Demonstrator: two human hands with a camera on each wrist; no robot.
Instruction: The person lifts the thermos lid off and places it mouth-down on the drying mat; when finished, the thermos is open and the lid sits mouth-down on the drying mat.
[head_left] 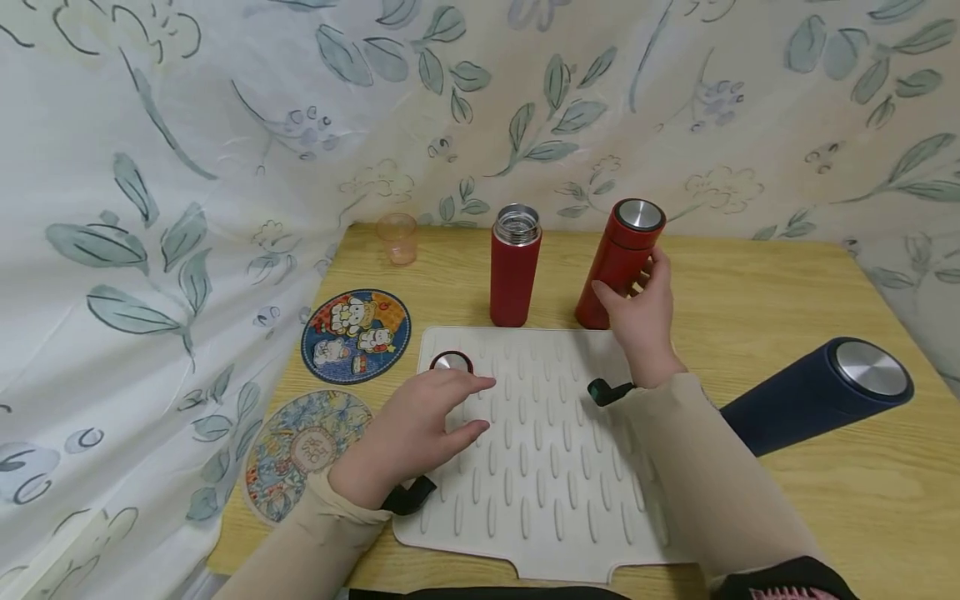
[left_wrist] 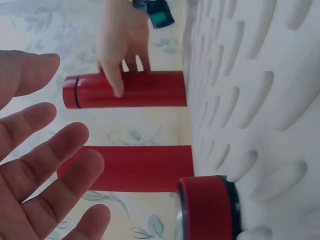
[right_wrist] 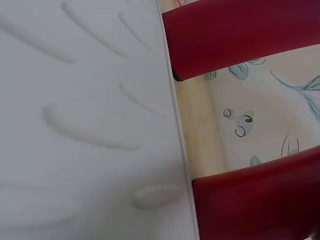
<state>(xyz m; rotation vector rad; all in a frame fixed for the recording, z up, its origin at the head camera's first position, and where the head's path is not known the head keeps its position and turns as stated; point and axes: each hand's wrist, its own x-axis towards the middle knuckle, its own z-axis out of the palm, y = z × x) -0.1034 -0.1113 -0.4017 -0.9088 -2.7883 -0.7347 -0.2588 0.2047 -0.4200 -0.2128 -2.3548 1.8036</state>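
My right hand (head_left: 645,321) grips a red thermos flask (head_left: 609,271), thumb on its near side and fingers round the far side. That flask wears its steel-topped lid and stands at the far edge of the white mat. To its left, a second red flask (head_left: 513,287) stands upright without a lid, its steel mouth showing. A red lid with a steel top (left_wrist: 205,207) sits on the mat just beyond my left hand (head_left: 420,429). The left fingers (left_wrist: 55,150) are spread and hold nothing.
The white ridged mat (head_left: 555,550) covers the table's middle. A navy flask (head_left: 795,400) stands at right, partly behind my right sleeve. Two round patterned mats, one with cartoon figures (head_left: 356,337) and one floral (head_left: 292,467), lie at left. A small see-through pinkish cup (head_left: 397,242) stands behind.
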